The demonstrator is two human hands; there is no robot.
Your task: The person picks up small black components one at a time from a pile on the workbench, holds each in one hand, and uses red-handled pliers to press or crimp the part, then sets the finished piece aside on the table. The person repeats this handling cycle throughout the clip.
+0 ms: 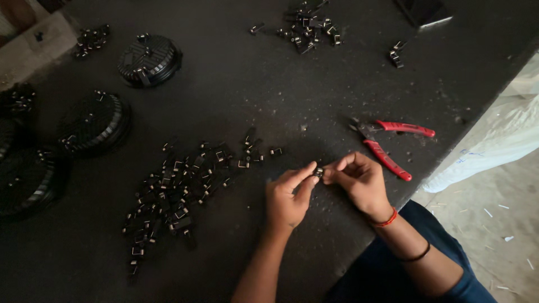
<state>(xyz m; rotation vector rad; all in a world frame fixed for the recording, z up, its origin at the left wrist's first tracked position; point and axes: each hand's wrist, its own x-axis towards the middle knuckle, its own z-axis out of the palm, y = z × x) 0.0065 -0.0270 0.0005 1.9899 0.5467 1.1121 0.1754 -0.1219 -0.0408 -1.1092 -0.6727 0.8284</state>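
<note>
The person works at a dark tabletop [236, 101] and holds one small black and silver part [318, 172] between both hands, just above the tabletop near its front edge. The left hand [287, 199] pinches the part with thumb and forefinger closed narrowly on it. The right hand [359, 179] meets it from the other side, its fingertips also closed on the same part, so the two hands touch each other around it. The part is too small to tell its exact shape.

To the left of the hands lies a loose heap of similar small parts [179, 191], spread over the tabletop. A second, smaller heap [309, 28] lies far at the back. A pair of red-handled pliers [387, 143] rests just beyond the right hand, untouched. Several round black ribbed housings [149, 59] stand at the left side, well apart from the hands.

The step in hand seems to be fitting or adjusting this single part with the fingers, between picking it up and putting it away. Such work calls for a steady pinch and a small, exact turn or press of the fingertips, because the part is tiny and could slip easily.
</note>
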